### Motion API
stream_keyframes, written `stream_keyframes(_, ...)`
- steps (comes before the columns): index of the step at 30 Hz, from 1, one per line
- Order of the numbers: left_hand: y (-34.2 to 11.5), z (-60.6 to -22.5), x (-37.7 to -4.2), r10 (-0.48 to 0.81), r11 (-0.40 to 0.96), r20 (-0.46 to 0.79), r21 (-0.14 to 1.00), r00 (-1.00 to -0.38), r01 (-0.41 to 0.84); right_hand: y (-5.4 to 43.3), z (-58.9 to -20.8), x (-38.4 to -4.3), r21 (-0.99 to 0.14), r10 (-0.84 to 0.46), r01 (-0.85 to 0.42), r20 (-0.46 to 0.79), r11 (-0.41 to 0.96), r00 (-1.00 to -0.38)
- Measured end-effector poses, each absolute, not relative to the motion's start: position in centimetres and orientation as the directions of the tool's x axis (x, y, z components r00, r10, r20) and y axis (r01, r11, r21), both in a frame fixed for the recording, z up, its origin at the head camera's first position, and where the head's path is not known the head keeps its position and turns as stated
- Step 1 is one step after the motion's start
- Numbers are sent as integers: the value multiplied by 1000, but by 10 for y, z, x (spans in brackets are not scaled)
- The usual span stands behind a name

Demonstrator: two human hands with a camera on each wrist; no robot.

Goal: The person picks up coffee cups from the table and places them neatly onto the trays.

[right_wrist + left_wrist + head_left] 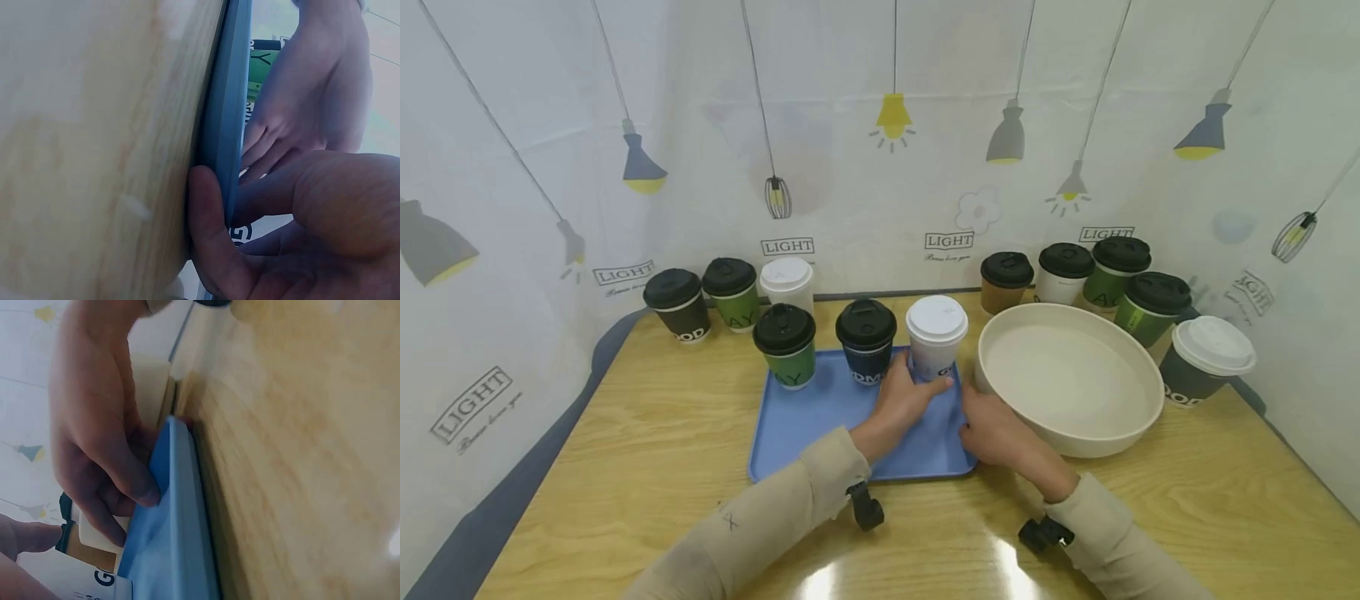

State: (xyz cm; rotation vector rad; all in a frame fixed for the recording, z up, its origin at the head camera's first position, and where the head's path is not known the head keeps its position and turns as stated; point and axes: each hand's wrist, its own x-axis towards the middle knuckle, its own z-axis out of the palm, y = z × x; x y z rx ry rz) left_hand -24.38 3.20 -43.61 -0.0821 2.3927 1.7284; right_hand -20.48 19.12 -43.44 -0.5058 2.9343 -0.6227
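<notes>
My left hand [898, 404] holds a white paper cup [934, 354] with a white lid low down, thumb across its front. The cup stands at the back right corner of a blue tray [820, 425]. My right hand [996, 425] pinches the tray's right rim; the right wrist view shows a finger [209, 206] on the outer side and the thumb inside. On the tray's back part stand a dark blue cup [867, 358] and a green cup [792, 367], both black-lidded. In the left wrist view, the printed cup [81, 575] sits beside my left thumb [37, 537].
A large cream bowl [1075, 375] stands right of the tray, close to my right hand. Several lidded cups, among them a brown one [1002, 292] and a grey one [1195, 375], stand around it. More cups, one dark [681, 317], line the table's back left, before a printed curtain.
</notes>
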Motion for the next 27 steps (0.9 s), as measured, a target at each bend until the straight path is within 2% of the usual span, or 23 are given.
stream_keyframes(7, 12, -431, -229, 108, 181, -212, 965, -971, -190, 191, -434, -205, -410, -335, -297, -24, 863, -942)
stream_keyframes(14, -15, -427, -219, 172, 127, -114, 988, -978, -93, 191, -435, -205, -403, -335, -296, -27, 866, -942)
stream_keyframes(22, -53, -413, -210, 195, 139, -46, 990, -980, -19, 190, -436, -206, -421, -329, -280, -46, 863, -943)
stream_keyframes(27, -82, -408, -210, 216, 85, 47, 994, -975, 67, 191, -437, -205, -420, -324, -278, -39, 864, -945)
